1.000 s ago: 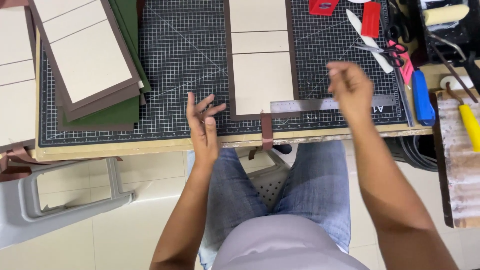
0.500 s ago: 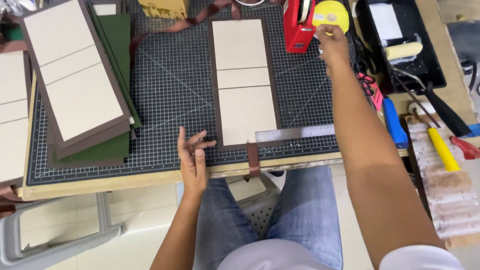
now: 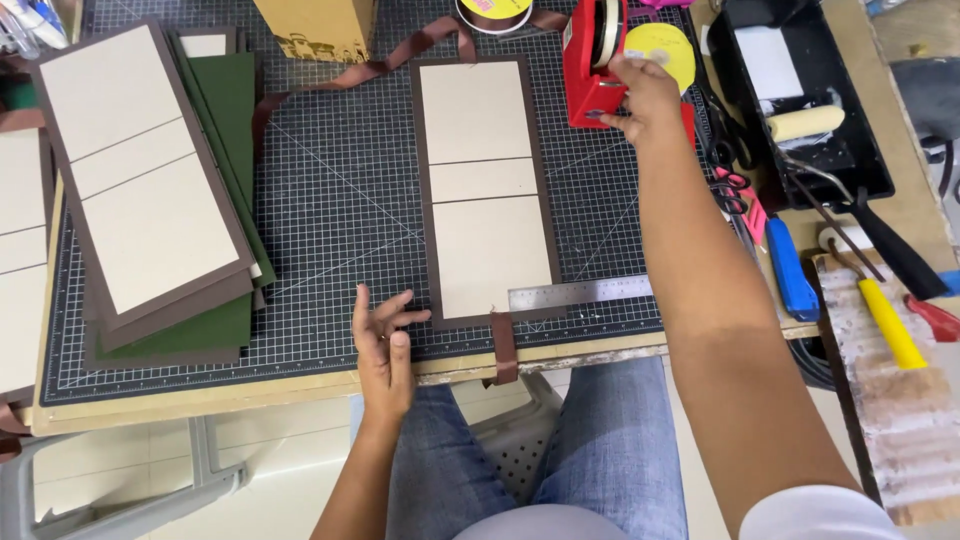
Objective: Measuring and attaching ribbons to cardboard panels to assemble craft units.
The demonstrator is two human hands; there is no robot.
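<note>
At the far edge of the cutting mat (image 3: 340, 200), the red tape dispenser (image 3: 592, 62) is pinched by the right hand (image 3: 645, 95), while the left hand (image 3: 385, 340), fingers spread, is rested beside the brown-bordered board (image 3: 485, 190) near the steel ruler (image 3: 580, 293).

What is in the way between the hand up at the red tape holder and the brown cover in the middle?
Nothing visible. The right hand touches the red tape dispenser, and the brown cover lies just beside it on the cutting mat. Only bare mat lies between them. The steel ruler sits lower down, out of the way.
</note>
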